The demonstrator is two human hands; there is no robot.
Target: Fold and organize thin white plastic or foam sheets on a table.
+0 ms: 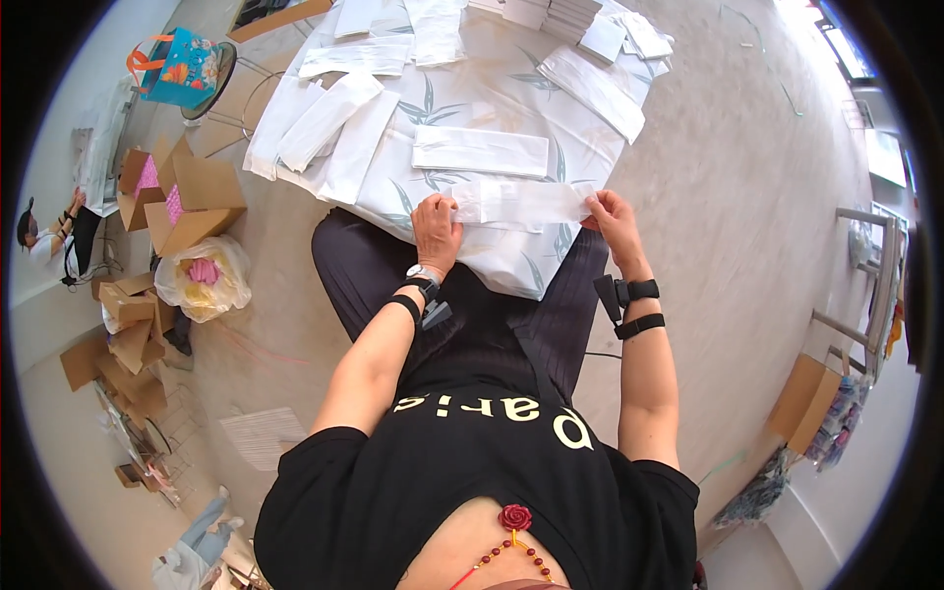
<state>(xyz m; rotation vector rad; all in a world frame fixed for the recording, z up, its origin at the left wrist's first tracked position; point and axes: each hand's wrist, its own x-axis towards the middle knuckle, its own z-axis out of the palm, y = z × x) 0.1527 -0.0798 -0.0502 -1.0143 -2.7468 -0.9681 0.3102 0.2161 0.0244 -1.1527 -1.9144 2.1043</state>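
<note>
Pendant foremost, your left hand grips one end of the translucent bag above the table's near part, your right hand pinching the other, seemingly straightening it, which calls for even tension next.

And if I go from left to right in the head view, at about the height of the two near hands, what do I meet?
Another person, pink-filled boxes, left hand, translucent packet, right hand, metal frame.
</note>
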